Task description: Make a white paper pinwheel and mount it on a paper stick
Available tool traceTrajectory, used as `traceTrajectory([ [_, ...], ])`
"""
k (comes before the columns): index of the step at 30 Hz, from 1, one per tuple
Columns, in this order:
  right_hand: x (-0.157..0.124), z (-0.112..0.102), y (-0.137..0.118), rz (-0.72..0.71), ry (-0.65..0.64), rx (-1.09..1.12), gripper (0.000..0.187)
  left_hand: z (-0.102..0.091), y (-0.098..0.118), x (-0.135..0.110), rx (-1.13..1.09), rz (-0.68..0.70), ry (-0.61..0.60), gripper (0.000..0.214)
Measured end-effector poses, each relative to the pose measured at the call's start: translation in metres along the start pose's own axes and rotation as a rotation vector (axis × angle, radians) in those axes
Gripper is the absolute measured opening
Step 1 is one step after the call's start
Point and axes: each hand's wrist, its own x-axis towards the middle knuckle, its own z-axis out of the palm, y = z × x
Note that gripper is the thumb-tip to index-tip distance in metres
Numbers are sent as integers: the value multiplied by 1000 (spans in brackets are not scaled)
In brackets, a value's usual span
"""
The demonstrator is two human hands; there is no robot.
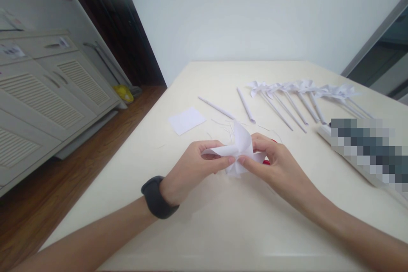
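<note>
Both my hands meet over the middle of the cream table (204, 221) and pinch a folded white paper pinwheel head (239, 146) between them. My left hand (194, 168), with a black band on its wrist, closes its thumb and fingers on the paper's left flap. My right hand (277, 165) pinches the centre and right side of the same paper. A small red object (267, 162) shows just under my right fingers; what it is I cannot tell.
A white paper square (186, 120) lies to the left beyond my hands. Two rolled paper sticks (216, 108) lie behind it. Several finished paper pinwheels (299, 97) are lined up at the back right. A white cabinet (47, 89) stands on the wooden floor at left.
</note>
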Motion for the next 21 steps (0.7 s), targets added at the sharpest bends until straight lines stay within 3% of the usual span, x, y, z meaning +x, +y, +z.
traceTrajectory([
  [21,-1,2,4,-32,-5,-14,7,-1,-2,0,-46,-28,-26,22],
])
